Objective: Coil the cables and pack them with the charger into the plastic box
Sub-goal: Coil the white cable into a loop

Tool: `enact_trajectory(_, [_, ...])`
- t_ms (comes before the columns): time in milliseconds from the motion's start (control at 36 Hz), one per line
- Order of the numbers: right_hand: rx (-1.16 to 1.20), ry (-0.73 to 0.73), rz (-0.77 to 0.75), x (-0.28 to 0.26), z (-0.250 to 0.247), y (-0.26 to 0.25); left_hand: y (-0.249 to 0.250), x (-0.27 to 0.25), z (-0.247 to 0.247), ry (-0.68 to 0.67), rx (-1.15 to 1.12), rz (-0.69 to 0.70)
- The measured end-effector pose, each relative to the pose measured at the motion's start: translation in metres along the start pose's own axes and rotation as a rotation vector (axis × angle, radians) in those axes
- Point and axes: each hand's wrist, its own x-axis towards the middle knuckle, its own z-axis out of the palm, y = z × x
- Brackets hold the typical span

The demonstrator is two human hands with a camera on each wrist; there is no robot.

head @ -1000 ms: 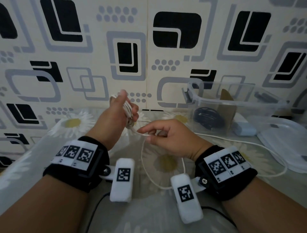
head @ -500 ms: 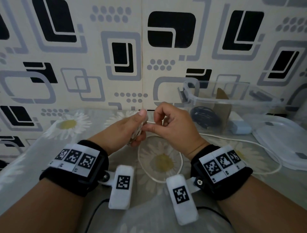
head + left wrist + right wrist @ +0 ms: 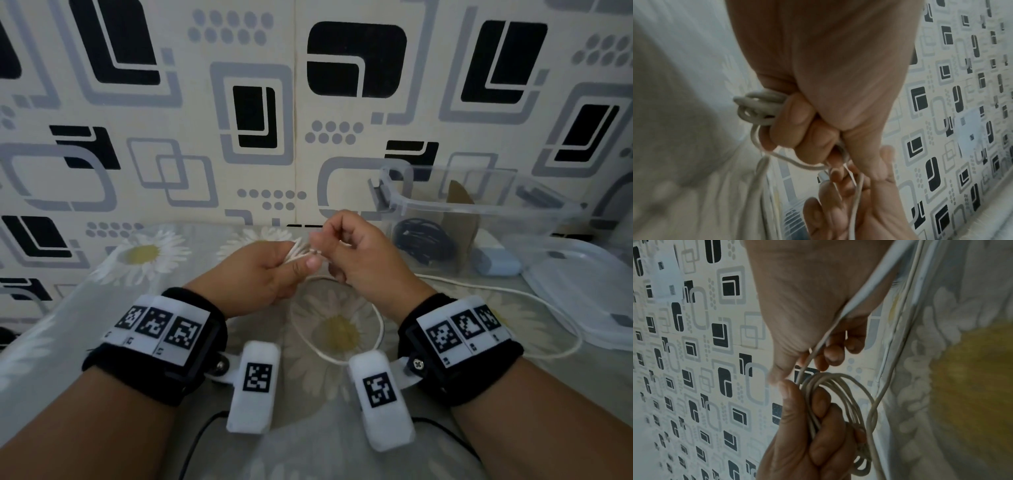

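Note:
My left hand (image 3: 301, 263) grips a small coil of white cable (image 3: 297, 250) between thumb and curled fingers; the left wrist view shows the coil's loops (image 3: 758, 107) sticking out of the fist. My right hand (image 3: 325, 240) touches the left and pinches the running strand of cable (image 3: 818, 347) right at the coil (image 3: 838, 389). The loose end of the cable (image 3: 376, 329) loops on the table under my hands and trails right. A clear plastic box (image 3: 479, 205) stands at the right rear, holding a coiled black cable (image 3: 424, 240). A pale blue charger (image 3: 496, 263) sits at the box's front right; whether inside, I cannot tell.
The box's translucent lid (image 3: 582, 291) lies flat on the table to the right of the box. A brown card piece (image 3: 459, 212) stands inside the box. A daisy-print cloth (image 3: 144, 253) covers the table, and a patterned wall (image 3: 239, 102) rises close behind.
My left hand came down from its raised position with the coil. My right hand rose to meet it, bringing the strand up to the coil. The loose loop on the table has shrunk.

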Motion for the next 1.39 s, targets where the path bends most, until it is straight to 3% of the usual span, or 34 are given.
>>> enact_trajectory(167, [0.216, 0.012, 0.139, 0.0, -0.007, -0.003, -0.001, 0.002, -0.005, 0.274, -0.027, -0.046])
enact_trajectory(306, [0.453, -0.155, 0.218, -0.001, -0.009, -0.004, -0.005, 0.004, -0.011, 0.43, -0.072, -0.084])
enact_trajectory(444, [0.396, -0.208, 0.186, -0.003, -0.005, -0.007, -0.008, 0.005, -0.015, 0.544, -0.057, -0.12])
enact_trajectory(583, [0.15, -0.224, 0.083, -0.009, 0.003, -0.011, -0.008, 0.007, -0.011, 0.534, -0.039, -0.114])
enact_trajectory(694, [0.189, -0.305, 0.023, -0.011, 0.006, -0.014, -0.007, 0.007, -0.009, 0.509, 0.008, -0.124])
enact_trajectory(944, [0.307, -0.392, 0.14, -0.011, 0.008, -0.014, -0.006, 0.006, -0.007, 0.47, 0.039, -0.142])
enact_trajectory(1139, [0.388, -0.49, 0.113, -0.011, 0.005, -0.015, -0.005, 0.004, -0.008, 0.477, 0.082, -0.149])
enact_trajectory(1194, [0.31, -0.376, 0.006, -0.01, 0.006, -0.016, -0.004, 0.004, -0.008, 0.495, 0.065, -0.15])
enact_trajectory(1250, [0.254, -0.153, -0.079, -0.008, 0.005, -0.017, -0.004, 0.004, -0.009, 0.493, 0.068, -0.154])
enact_trajectory(1389, [0.048, 0.31, -0.101, 0.0, -0.007, -0.004, 0.001, 0.003, -0.01, 0.389, -0.084, -0.162])
